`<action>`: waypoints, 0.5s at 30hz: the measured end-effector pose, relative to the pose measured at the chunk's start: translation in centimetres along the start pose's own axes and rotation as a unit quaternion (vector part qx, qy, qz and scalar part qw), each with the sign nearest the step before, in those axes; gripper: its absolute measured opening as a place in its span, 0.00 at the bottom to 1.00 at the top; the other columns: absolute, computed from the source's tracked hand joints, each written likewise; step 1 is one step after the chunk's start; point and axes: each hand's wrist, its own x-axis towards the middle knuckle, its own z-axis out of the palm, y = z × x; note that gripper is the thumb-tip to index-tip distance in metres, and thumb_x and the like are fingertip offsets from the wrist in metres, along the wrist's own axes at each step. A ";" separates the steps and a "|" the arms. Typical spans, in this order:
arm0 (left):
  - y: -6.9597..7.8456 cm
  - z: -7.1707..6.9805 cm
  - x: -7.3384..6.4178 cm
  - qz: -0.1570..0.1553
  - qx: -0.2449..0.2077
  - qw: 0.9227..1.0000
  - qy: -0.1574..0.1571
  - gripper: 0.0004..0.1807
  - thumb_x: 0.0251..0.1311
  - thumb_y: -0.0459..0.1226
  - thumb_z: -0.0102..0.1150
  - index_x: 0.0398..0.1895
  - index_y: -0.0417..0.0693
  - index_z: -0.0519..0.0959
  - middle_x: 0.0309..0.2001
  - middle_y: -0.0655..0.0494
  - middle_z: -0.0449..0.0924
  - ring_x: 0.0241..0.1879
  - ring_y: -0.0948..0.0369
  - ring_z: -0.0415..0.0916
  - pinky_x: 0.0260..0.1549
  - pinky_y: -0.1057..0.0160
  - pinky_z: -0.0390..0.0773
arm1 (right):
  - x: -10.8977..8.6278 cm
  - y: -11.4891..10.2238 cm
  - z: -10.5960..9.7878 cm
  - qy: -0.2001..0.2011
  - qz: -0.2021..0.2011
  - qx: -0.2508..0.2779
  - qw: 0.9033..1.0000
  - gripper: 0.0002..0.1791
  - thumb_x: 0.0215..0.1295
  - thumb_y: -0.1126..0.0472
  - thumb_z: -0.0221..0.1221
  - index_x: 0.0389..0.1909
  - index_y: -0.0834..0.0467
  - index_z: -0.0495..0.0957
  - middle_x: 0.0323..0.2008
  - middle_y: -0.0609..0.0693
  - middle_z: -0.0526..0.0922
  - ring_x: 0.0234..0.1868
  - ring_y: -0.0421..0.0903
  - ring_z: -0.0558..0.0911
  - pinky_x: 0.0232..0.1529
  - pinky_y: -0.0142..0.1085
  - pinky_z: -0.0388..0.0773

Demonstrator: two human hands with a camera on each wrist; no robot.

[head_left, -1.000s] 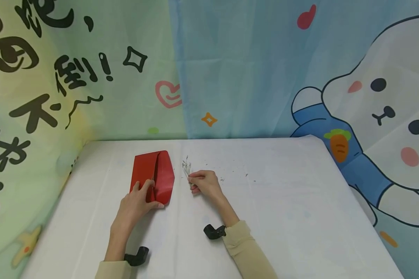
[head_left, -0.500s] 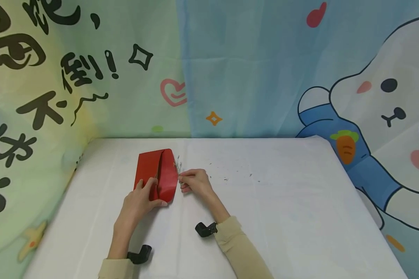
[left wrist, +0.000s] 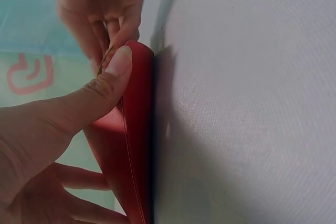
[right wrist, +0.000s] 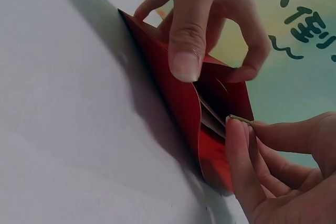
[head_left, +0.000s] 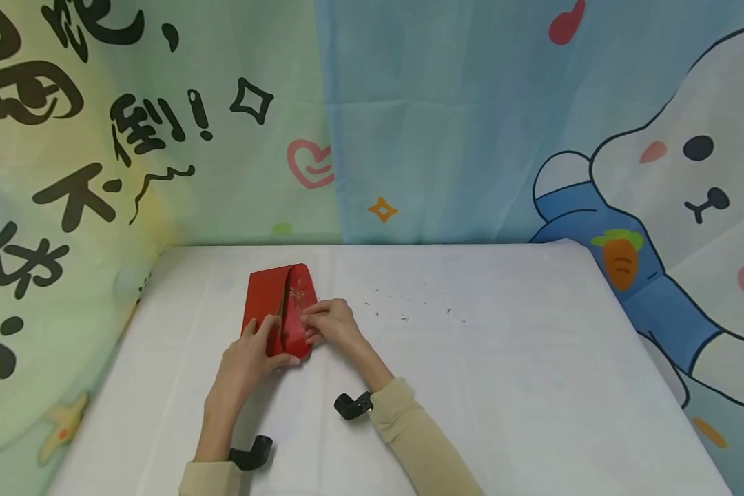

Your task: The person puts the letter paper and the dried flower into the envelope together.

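A red paper envelope (head_left: 265, 286) lies on the white-covered table with its flap to the right and its mouth held apart. The left hand (head_left: 242, 358) grips it at the near side, thumb on the near edge and a finger at the mouth. From the right, the right hand (head_left: 335, 322) pinches a thin dried flower sprig (head_left: 296, 295) by its stem, over the flap. In the right wrist view the stem's end (right wrist: 241, 119) pokes out of the fingertips beside the mouth, where a pale edge (right wrist: 211, 120) shows inside.
Several tiny dry crumbs (head_left: 404, 318) are scattered on the white cloth (head_left: 502, 386) right of the envelope. A printed curtain (head_left: 434, 124) hangs behind the table. Black wrist cameras (head_left: 352, 406) sit on both wrists.
The right hand has moved left with the sprig, from the table beside the envelope to over its flap. The left hand keeps its hold on the envelope. The head view has shifted slightly.
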 end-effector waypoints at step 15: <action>-0.2 -0.1 0.1 -0.009 0.000 1.000 -0.011 0.41 0.52 0.51 0.79 0.65 0.50 0.69 0.66 0.25 0.70 0.50 0.32 0.81 0.46 0.36 0.83 | 1.3 -0.4 1.7 -0.005 0.025 -0.017 1.000 0.09 0.68 0.70 0.62 0.44 0.72 0.85 0.33 0.64 0.89 0.26 0.52 0.89 0.33 0.42 0.88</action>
